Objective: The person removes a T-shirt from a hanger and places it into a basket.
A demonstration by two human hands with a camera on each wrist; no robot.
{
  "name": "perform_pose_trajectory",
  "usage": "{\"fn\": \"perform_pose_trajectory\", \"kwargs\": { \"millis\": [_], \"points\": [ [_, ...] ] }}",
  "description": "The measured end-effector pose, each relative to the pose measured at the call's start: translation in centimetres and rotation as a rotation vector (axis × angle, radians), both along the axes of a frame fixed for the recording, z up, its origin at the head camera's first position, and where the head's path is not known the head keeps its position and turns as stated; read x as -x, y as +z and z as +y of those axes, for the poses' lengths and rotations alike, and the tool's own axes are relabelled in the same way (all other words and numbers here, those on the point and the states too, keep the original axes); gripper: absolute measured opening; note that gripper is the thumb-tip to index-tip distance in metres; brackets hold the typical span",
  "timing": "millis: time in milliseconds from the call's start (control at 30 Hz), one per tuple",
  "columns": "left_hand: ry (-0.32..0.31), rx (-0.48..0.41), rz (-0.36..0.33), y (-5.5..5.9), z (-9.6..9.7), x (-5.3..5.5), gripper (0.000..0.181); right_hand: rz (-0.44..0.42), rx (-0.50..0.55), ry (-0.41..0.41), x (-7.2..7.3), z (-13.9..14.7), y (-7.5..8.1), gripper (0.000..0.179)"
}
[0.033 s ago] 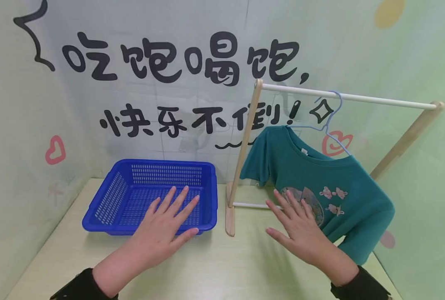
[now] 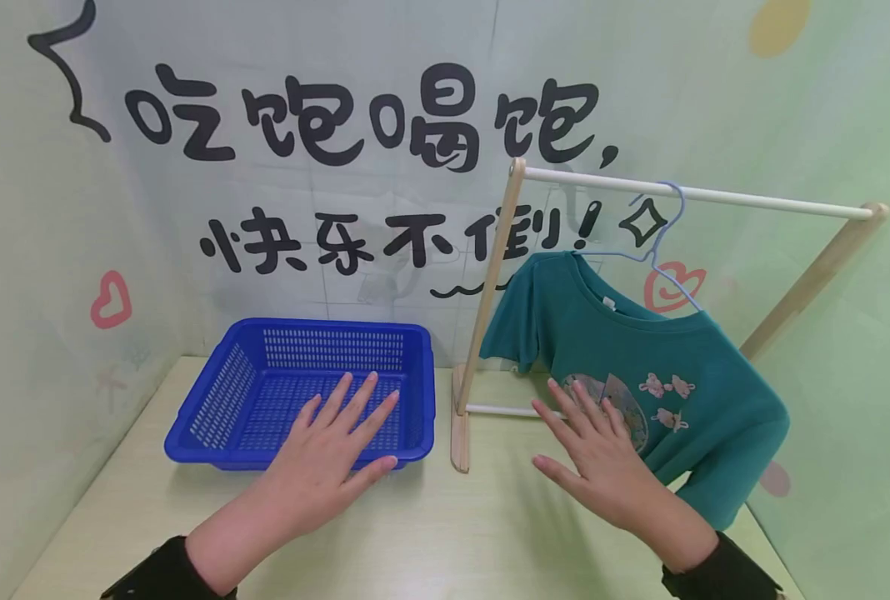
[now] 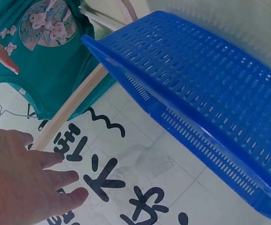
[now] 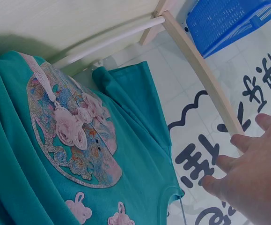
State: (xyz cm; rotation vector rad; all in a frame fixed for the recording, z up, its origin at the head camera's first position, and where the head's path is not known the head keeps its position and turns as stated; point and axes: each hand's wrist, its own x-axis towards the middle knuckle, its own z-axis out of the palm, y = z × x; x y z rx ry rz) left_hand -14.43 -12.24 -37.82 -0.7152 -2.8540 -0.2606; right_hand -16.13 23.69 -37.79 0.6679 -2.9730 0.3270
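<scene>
Unchanged from an instant earlier, a pale-topped tabletop (image 2: 445, 533) carries a pale wooden rack with white rods (image 2: 492, 283) at right of frame; a teal short-sleeved cloth T-shirt (image 2: 662, 350) hangs there, work seemingly paused. A blue perforated plastic basket (image 2: 212, 454) sits left of centre. The left hand (image 2: 317, 475) and right hand (image 2: 610, 467) hover empty, fingers spread wide. A thin blue hanger (image 2: 682, 204) bears the T-shirt, whose front the right hand partly hides; the left-wrist view crops the basket.
</scene>
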Motion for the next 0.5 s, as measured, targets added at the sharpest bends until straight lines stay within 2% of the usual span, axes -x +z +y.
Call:
{"fn": "perform_pose_trajectory", "kwargs": {
  "millis": [267, 500],
  "points": [
    [-0.006, -0.02, 0.002, -0.46, 0.12, -0.08, 0.067, 0.015, 0.017, 0.002, -0.17, 0.15, -0.18, 0.069],
    [-0.011, -0.027, 0.007, -0.2, 0.36, -0.01, 0.067, 0.013, 0.018, 0.006, -0.16, 0.34, -0.26, 0.069]
  ]
}}
